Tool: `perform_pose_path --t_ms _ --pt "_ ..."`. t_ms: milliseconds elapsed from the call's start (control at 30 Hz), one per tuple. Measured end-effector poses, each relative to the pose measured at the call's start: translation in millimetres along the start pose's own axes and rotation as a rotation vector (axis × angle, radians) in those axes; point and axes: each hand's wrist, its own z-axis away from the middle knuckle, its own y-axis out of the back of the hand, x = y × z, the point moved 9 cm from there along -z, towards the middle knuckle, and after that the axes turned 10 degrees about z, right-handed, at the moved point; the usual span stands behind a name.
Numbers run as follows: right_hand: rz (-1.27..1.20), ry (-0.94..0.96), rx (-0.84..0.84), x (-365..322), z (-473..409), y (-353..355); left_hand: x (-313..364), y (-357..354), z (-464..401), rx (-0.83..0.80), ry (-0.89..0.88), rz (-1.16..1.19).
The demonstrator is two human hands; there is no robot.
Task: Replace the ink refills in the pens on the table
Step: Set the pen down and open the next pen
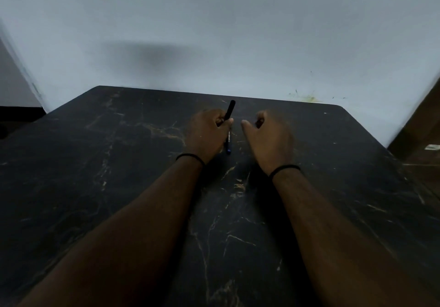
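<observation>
Head view: we look down on two bare forearms reaching over a dark marbled surface [119, 164] set against a pale wall [214, 33].
Left wrist: we see a thin black band [190, 157] around it.
Left grip: our left hand [207, 133] is curled closed around a black pen [230, 110], fingers wrapped on the middle of the barrel.
Pen above the grip: the black end sticks up past the knuckles, tilted slightly to the right, toward the wall.
Pen below the grip: the lower barrel, with small pale print and a blue tip, runs down beside the heel of the hand; we cannot tell whether that tip touches the surface.
Right grip: our right hand [266, 137] sits just right of the pen, not touching it, thumb pointing left toward it and fingers loosely curled in; we cannot tell whether it holds anything.
Right wrist: a second black band [284, 169] circles it.
Far right: a brown wooden piece [419, 126] stands beyond the surface edge.
</observation>
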Motion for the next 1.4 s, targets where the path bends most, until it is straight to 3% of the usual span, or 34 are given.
perform_pose_path --t_ms 300,700,1100,1200,1400 --pt "-0.246 0.333 0.442 -38 24 49 -9 13 -6 0.042 0.024 -0.100" --pt "-0.387 0.348 0.368 -48 30 49 -5 16 -7 0.044 -0.007 -0.169" --pt "-0.355 0.298 0.196 -38 16 22 27 6 3 -0.012 -0.199 0.083" --pt "-0.343 0.337 0.224 -38 16 23 33 4 6 -0.019 -0.237 0.085" --pt "-0.480 0.183 0.240 -19 11 19 17 8 -1 -0.037 -0.136 0.176"
